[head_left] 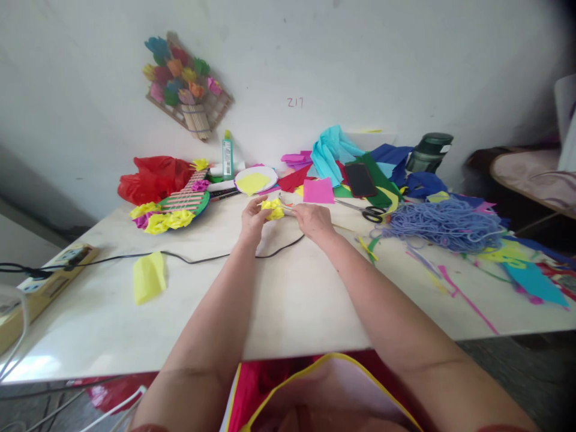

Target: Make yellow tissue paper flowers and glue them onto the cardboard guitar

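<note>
Over the middle of the table, my left hand [254, 221] pinches a small yellow crepe-paper flower [272, 209]. My right hand [315, 222] is closed close beside it, its fingers on a thin pale stick [288, 208] that reaches to the flower. Whether the stick is joined to the flower I cannot tell. To the left lies a guitar-shaped craft piece [184, 203] with pink-and-white strips, trimmed with yellow and purple paper flowers. A loose yellow paper piece [150, 278] lies nearer the front left.
A black cord [193, 262] runs from the power strip [58, 273] past my forearms. Scissors [371, 213], a phone [360, 180], blue yarn [445, 225] and coloured paper crowd the right. A glue bottle [227, 157] and white disc [269, 175] stand at the back.
</note>
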Demonstrator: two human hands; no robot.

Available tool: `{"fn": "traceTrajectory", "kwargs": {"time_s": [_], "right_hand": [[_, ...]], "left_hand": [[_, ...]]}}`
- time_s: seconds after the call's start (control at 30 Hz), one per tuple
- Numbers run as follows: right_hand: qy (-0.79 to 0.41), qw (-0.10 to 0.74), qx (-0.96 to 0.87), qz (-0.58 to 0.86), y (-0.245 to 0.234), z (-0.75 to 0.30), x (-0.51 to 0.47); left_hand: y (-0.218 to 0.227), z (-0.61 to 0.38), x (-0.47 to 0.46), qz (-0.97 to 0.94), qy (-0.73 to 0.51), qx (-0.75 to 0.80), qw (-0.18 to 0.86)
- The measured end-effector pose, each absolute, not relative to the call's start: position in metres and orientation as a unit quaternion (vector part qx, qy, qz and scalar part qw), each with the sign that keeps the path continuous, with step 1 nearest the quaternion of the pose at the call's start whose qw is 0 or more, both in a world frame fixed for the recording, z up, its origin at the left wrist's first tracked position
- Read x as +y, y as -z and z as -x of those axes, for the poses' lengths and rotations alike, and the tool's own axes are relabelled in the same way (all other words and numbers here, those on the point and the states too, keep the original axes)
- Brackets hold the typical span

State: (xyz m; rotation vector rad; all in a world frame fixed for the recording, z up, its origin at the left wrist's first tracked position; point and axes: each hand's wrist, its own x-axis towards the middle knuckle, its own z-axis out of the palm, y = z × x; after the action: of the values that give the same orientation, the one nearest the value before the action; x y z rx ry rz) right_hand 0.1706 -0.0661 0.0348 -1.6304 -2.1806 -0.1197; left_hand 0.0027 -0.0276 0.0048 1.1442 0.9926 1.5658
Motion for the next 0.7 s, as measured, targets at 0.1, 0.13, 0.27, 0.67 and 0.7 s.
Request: {"fn": "traceTrajectory", "kwargs": {"time_s": [0.1, 0.13, 0.27, 0.67, 0.7], "right_hand": [[0.044, 0.185, -0.787, 0.587, -0.0369, -0.1712, -0.0665], [0.046, 0.181, -0.788, 0.587, -0.0372, -0.1714, -0.0664], [0.053, 0.179, -0.786, 0.589, -0.0371, -0.1714, -0.0657], [0.048, 0.182, -0.783, 0.593, -0.0383, -0.1699, -0.0682], [0.047, 0.179, -0.785, 0.591, -0.0384, -0.1705, -0.0678]], "left_hand": [[-0.0051, -0.0026, -0.0277, -0.463, -0.64, 0.406, 0.46], [-0.0052, -0.0026, -0.0279, -0.464, -0.639, 0.407, 0.459], [-0.0055, -0.0033, -0.0297, -0.48, -0.63, 0.407, 0.456], [-0.0072, -0.0045, -0.0324, -0.48, -0.617, 0.401, 0.478], [-0.0074, -0.0045, -0.0325, -0.48, -0.617, 0.402, 0.477]]}}
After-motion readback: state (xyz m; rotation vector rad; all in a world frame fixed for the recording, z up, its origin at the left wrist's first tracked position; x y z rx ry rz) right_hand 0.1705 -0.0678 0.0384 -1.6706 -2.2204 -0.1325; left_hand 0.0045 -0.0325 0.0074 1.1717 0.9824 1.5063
